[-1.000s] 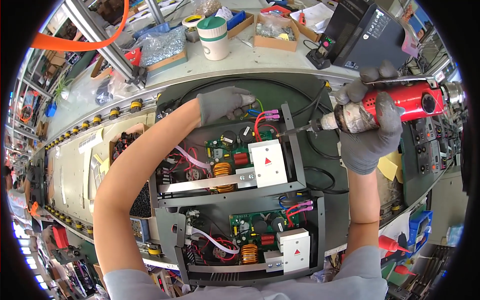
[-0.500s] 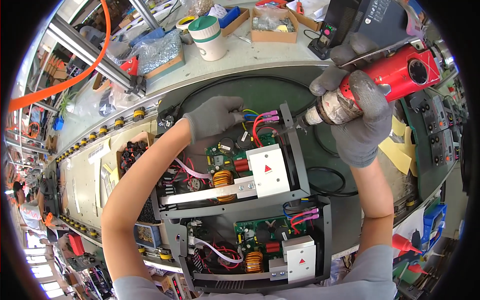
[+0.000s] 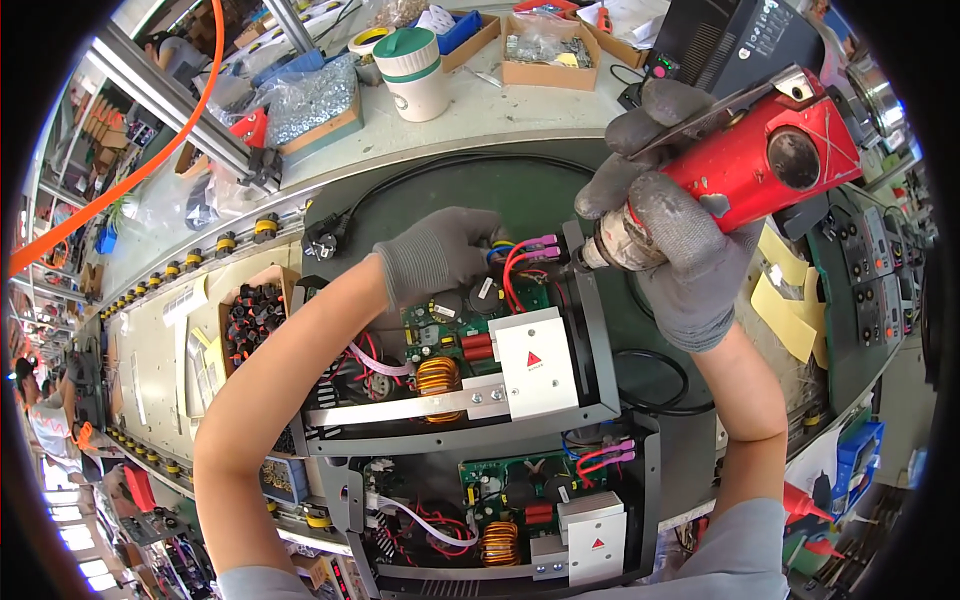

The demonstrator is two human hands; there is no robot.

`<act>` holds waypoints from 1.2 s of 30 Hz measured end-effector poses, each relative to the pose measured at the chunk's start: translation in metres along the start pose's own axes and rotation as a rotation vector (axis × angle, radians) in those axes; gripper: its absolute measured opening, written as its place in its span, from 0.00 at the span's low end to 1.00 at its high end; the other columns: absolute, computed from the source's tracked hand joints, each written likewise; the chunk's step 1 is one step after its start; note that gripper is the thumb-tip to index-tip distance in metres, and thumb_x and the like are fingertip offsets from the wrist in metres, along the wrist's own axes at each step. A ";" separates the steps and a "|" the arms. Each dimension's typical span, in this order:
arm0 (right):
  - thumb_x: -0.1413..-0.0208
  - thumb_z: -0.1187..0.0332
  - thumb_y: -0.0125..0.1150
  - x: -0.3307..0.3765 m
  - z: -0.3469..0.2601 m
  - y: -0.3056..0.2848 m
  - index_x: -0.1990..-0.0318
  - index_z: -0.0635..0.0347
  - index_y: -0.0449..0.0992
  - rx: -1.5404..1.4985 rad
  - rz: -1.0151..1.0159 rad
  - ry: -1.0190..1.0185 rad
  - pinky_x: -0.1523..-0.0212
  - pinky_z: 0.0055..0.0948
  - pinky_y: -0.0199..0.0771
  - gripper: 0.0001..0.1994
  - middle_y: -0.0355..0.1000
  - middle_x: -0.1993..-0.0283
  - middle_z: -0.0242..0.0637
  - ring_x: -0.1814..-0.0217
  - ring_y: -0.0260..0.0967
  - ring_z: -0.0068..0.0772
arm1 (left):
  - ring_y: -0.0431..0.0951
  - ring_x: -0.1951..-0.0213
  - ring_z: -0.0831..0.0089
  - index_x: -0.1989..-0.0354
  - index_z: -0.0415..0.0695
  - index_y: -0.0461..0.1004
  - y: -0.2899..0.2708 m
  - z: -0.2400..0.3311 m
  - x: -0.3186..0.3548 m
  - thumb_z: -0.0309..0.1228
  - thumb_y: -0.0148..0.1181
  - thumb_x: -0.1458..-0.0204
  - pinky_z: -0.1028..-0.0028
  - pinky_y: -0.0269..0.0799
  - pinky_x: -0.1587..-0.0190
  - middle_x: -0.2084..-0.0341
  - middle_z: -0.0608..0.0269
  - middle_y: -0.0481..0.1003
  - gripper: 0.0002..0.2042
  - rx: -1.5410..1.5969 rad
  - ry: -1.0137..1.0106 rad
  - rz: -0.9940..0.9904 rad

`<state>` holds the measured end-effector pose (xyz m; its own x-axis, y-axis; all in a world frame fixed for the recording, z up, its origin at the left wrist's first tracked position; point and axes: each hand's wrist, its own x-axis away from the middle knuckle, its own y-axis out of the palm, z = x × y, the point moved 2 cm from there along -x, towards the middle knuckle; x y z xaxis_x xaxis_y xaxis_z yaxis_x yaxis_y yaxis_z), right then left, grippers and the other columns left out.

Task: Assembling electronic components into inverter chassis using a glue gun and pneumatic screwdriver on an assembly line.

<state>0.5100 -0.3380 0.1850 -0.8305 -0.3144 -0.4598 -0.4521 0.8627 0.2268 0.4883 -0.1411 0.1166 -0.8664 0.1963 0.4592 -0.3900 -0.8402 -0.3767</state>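
Observation:
My right hand (image 3: pixel 675 245), in a grey glove, grips a red power screwdriver (image 3: pixel 740 165) whose tip meets the right rim of an open metal chassis (image 3: pixel 590 340). My left hand (image 3: pixel 435 252), also gloved, presses down inside the far end of that chassis, beside red and blue wires with pink connectors (image 3: pixel 525 255). Inside it lie a green circuit board (image 3: pixel 455 325), a copper coil (image 3: pixel 437 376) and a white box with a red triangle (image 3: pixel 535 362). A second chassis of the same kind (image 3: pixel 500 510) lies nearer to me.
A white cup with a green lid (image 3: pixel 412 70), cardboard boxes of small parts (image 3: pixel 545 45) and bags of screws (image 3: pixel 300 100) stand at the far side of the bench. A black power cable (image 3: pixel 640 370) loops on the green mat. Yellow notes (image 3: pixel 785 300) lie at the right.
The view has closed in on the bench. My right hand has tilted the red screwdriver up more steeply while its tip stays at the chassis rim. My left hand stays inside the chassis.

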 end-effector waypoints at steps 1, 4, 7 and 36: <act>0.52 0.77 0.55 0.000 0.006 -0.001 0.42 0.68 0.60 -0.162 0.017 0.005 0.76 0.31 0.74 0.26 0.71 0.56 0.48 0.70 0.73 0.39 | 0.66 0.74 0.82 0.72 0.38 0.70 0.001 0.000 -0.002 0.26 0.60 0.53 0.76 0.65 0.71 0.82 0.67 0.68 0.06 -0.103 0.079 0.029; 0.52 0.78 0.55 -0.002 0.020 0.000 0.42 0.68 0.60 -0.474 0.054 0.038 0.74 0.33 0.74 0.26 0.71 0.55 0.49 0.70 0.73 0.40 | 0.69 0.75 0.74 0.71 0.39 0.71 0.003 -0.005 -0.003 0.24 0.58 0.54 0.73 0.67 0.70 0.80 0.60 0.71 0.04 -0.257 0.215 0.092; 0.51 0.79 0.54 -0.005 0.020 0.003 0.42 0.69 0.60 -0.334 -0.010 -0.071 0.73 0.34 0.74 0.26 0.70 0.55 0.50 0.69 0.73 0.40 | 0.73 0.74 0.63 0.69 0.40 0.72 0.004 -0.016 -0.009 0.22 0.55 0.55 0.69 0.68 0.69 0.77 0.54 0.73 0.05 -0.255 0.291 0.126; 0.62 0.84 0.61 -0.015 0.020 0.033 0.56 0.64 0.69 0.461 -0.145 -0.199 0.69 0.20 0.72 0.21 0.72 0.64 0.32 0.67 0.70 0.18 | 0.77 0.68 0.56 0.57 0.43 0.75 0.004 -0.014 -0.003 0.26 0.55 0.51 0.68 0.70 0.63 0.69 0.47 0.76 0.12 -0.396 0.517 0.190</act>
<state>0.5139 -0.2972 0.1817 -0.6718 -0.4013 -0.6226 -0.3305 0.9146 -0.2329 0.4850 -0.1383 0.1019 -0.9307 0.3622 -0.0507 -0.2154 -0.6549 -0.7243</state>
